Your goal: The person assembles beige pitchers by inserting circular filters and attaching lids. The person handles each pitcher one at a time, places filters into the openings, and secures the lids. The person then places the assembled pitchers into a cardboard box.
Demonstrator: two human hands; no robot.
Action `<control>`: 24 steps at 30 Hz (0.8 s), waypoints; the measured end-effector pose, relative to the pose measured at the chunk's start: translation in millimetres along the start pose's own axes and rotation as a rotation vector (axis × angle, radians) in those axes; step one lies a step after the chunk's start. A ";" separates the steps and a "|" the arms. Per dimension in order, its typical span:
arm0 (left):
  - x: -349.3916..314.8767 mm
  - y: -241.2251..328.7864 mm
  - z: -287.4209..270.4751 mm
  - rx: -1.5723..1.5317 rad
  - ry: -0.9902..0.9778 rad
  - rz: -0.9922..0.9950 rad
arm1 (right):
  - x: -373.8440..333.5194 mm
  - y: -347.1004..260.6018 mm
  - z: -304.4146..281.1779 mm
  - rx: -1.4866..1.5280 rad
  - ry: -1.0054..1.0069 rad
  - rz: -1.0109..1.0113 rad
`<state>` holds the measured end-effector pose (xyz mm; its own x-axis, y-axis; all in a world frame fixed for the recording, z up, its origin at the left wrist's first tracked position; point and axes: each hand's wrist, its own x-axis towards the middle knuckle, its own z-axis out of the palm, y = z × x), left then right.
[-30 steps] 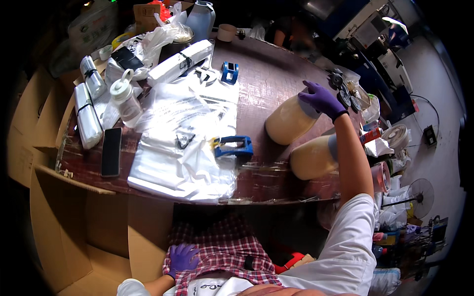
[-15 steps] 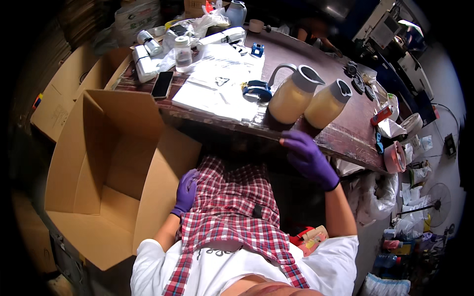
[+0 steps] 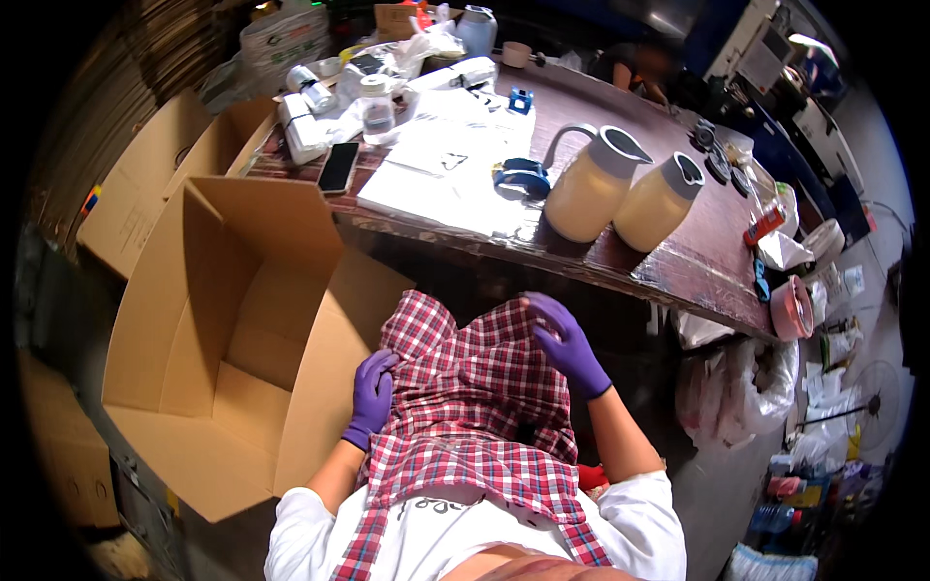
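I have both hands down on the red-and-white checked cloth (image 3: 465, 387) that lies over my lap, below the near edge of the worktop (image 3: 678, 281). My left hand (image 3: 372, 395), in a purple glove, lies on the cloth's left border with the fingers bent loosely over the fabric, right beside the inner wall of the open cardboard box (image 3: 242, 329) that stands on the floor to my left. My right hand (image 3: 567, 344), also gloved, rests higher up, on the cloth's far right corner, fingers spread and curled onto it; I cannot tell whether either hand truly pinches the fabric or only presses on it. The cloth runs lengthwise from my waist toward the worktop, so the two hands sit on opposite sides of that long axis, the right one nearer the worktop edge, the left one nearer the box. Up on the worktop, well apart from both hands, two cream jugs (image 3: 620, 189) stand side by side toward the right end, with a black phone (image 3: 337, 168) near the left end.
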<state>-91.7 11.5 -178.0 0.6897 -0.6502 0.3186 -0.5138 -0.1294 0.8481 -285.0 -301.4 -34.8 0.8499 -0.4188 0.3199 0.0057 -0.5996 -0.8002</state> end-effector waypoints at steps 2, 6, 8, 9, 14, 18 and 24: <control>5.2 -8.5 2.0 0.054 0.007 0.013 | 33.5 6.5 -0.3 -0.081 0.068 -0.069; 15.6 -16.8 11.9 0.016 0.043 -0.032 | 118.8 28.6 -8.0 -0.480 0.212 -0.222; 22.6 -16.8 13.7 0.007 0.006 -0.028 | 148.9 36.4 -20.5 -0.749 0.255 -0.232; 24.5 -15.9 12.5 0.007 -0.013 -0.028 | 156.6 42.2 -27.3 -0.877 0.270 -0.213; 23.0 -12.3 0.5 0.034 -0.027 -0.048 | 134.9 80.5 -51.3 -1.096 0.271 -0.041; 25.7 -15.3 -4.2 0.017 0.003 -0.093 | 86.9 95.3 -76.3 -1.119 0.341 0.097; 55.6 -1.6 -8.6 0.054 -0.046 -0.114 | 53.1 138.3 -103.7 -1.059 0.341 0.154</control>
<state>-48.1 -18.1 -158.0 0.7217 -0.6626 0.2004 -0.4608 -0.2438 0.8534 -293.7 -477.3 -75.9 0.6131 -0.6062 0.5066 -0.6758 -0.7346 -0.0610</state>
